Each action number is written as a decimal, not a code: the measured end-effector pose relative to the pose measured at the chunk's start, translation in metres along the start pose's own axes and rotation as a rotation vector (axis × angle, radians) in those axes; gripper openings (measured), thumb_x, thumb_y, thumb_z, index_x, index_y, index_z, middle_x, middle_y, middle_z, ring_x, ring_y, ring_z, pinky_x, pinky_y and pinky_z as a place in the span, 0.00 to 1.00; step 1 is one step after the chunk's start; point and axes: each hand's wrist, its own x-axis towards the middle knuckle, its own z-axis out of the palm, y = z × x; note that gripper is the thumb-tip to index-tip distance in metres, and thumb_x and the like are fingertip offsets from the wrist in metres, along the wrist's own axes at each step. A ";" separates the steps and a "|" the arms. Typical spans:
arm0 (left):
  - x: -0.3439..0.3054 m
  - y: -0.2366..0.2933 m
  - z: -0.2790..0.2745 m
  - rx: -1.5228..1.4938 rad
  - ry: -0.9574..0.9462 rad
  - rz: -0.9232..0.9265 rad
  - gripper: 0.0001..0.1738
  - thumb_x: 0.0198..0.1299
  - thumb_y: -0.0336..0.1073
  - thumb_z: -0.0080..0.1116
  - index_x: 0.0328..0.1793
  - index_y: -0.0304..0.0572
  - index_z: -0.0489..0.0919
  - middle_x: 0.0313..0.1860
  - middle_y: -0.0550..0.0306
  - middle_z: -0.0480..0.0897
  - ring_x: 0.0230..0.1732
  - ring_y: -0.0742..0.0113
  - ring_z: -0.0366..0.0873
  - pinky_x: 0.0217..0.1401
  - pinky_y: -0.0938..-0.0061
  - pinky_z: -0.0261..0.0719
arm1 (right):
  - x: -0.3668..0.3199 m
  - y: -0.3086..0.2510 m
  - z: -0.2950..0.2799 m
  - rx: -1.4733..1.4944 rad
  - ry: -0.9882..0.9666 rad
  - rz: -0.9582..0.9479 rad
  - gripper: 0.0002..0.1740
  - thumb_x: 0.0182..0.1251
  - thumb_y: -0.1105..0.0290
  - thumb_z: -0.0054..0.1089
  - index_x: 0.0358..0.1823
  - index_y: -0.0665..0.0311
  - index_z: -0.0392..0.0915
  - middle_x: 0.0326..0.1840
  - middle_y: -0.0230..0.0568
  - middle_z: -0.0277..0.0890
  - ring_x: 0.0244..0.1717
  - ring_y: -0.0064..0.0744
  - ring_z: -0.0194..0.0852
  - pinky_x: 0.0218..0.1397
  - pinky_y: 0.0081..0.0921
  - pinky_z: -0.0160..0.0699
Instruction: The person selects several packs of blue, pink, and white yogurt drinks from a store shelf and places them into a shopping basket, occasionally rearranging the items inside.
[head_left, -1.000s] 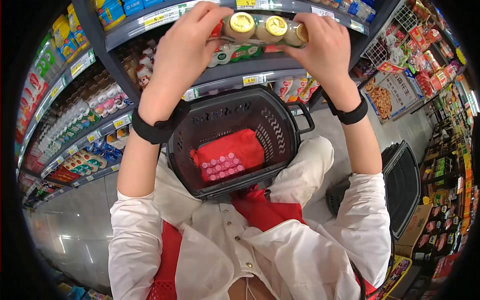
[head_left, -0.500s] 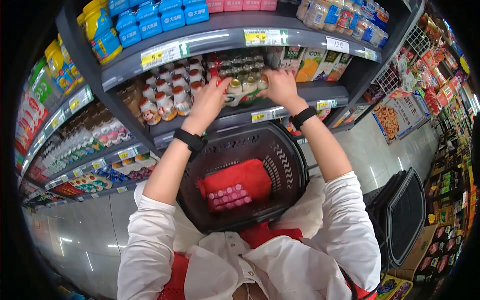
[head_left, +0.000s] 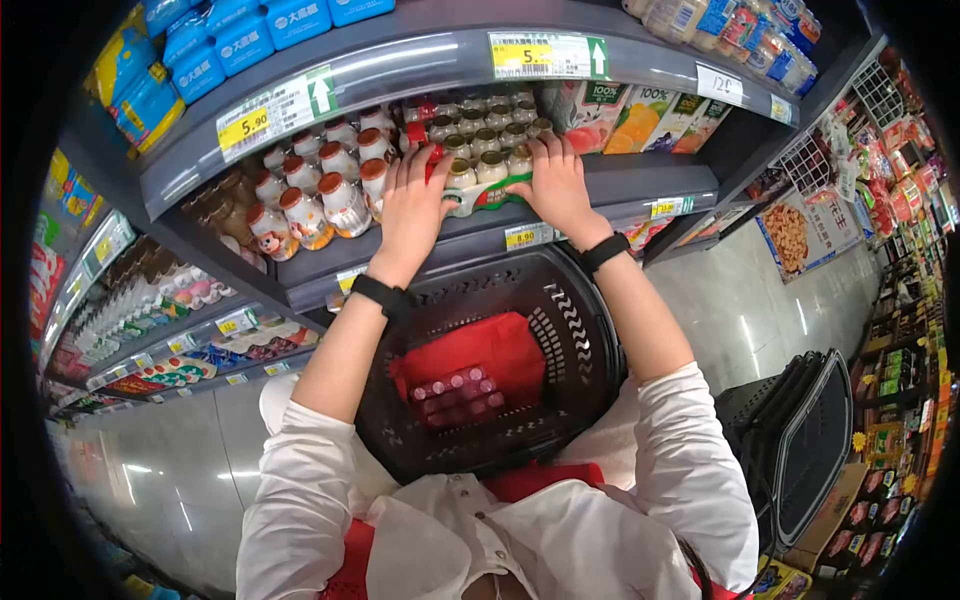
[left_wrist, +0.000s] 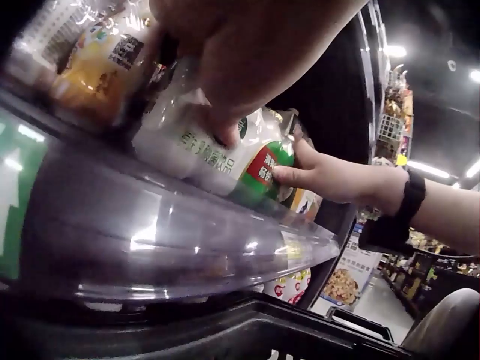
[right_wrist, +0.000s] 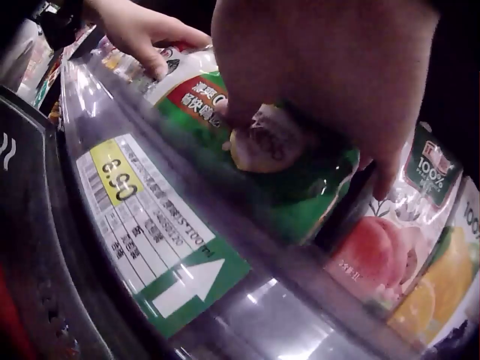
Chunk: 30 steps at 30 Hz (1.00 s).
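Left hand (head_left: 415,205), right hand (head_left: 555,185) outstretched.

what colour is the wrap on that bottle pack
The bottle pack is green and white with a red label, clearest in the right wrist view.

Just above the clear shelf rail (left_wrist: 150,240), the left hand (left_wrist: 247,52) gripped a wrapped bottle pack (left_wrist: 187,146). The right hand (left_wrist: 330,176), wearing a black wristband (left_wrist: 409,199), held the pack's green-labelled end. Below the rail ran a black basket rim (left_wrist: 225,330).
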 end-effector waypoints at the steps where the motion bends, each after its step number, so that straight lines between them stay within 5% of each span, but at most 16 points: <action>1: -0.001 -0.001 0.001 -0.001 -0.011 -0.003 0.42 0.40 0.40 0.74 0.65 0.47 0.70 0.66 0.50 0.67 0.69 0.49 0.63 0.71 0.53 0.60 | 0.000 0.000 0.001 0.013 -0.026 0.012 0.47 0.47 0.51 0.74 0.65 0.65 0.61 0.68 0.49 0.57 0.70 0.53 0.52 0.68 0.52 0.56; 4: -0.003 0.000 -0.010 0.048 -0.065 0.040 0.45 0.40 0.39 0.74 0.69 0.49 0.67 0.68 0.49 0.65 0.70 0.49 0.61 0.71 0.54 0.60 | 0.001 -0.004 -0.011 -0.036 -0.158 0.066 0.48 0.50 0.52 0.72 0.68 0.66 0.58 0.71 0.52 0.54 0.71 0.57 0.50 0.70 0.57 0.53; 8: -0.036 0.011 -0.053 -0.015 -0.130 0.047 0.46 0.46 0.35 0.70 0.73 0.43 0.61 0.74 0.48 0.60 0.74 0.49 0.56 0.75 0.54 0.55 | -0.022 -0.023 -0.051 0.030 -0.088 0.029 0.50 0.52 0.54 0.71 0.71 0.65 0.54 0.74 0.57 0.49 0.73 0.61 0.47 0.70 0.62 0.50; 12: -0.095 0.026 -0.080 -0.038 -0.222 -0.014 0.40 0.50 0.36 0.68 0.70 0.41 0.65 0.74 0.48 0.60 0.75 0.46 0.54 0.77 0.49 0.50 | -0.079 -0.060 -0.082 0.164 -0.093 -0.027 0.46 0.53 0.57 0.70 0.69 0.67 0.56 0.72 0.58 0.51 0.73 0.60 0.49 0.70 0.63 0.50; 18: -0.180 0.079 -0.038 -0.173 -0.346 -0.080 0.29 0.47 0.36 0.68 0.59 0.41 0.76 0.67 0.48 0.68 0.74 0.48 0.57 0.76 0.43 0.48 | -0.158 -0.126 -0.047 0.353 -0.256 -0.061 0.40 0.53 0.60 0.68 0.65 0.68 0.62 0.68 0.54 0.59 0.71 0.58 0.52 0.70 0.62 0.51; 30: -0.210 0.095 -0.060 -0.116 -0.432 -0.273 0.20 0.53 0.37 0.64 0.53 0.43 0.81 0.62 0.52 0.74 0.71 0.52 0.61 0.75 0.41 0.47 | -0.149 -0.121 -0.047 0.440 -0.240 -0.162 0.33 0.53 0.64 0.67 0.60 0.66 0.67 0.61 0.48 0.67 0.67 0.51 0.60 0.68 0.59 0.56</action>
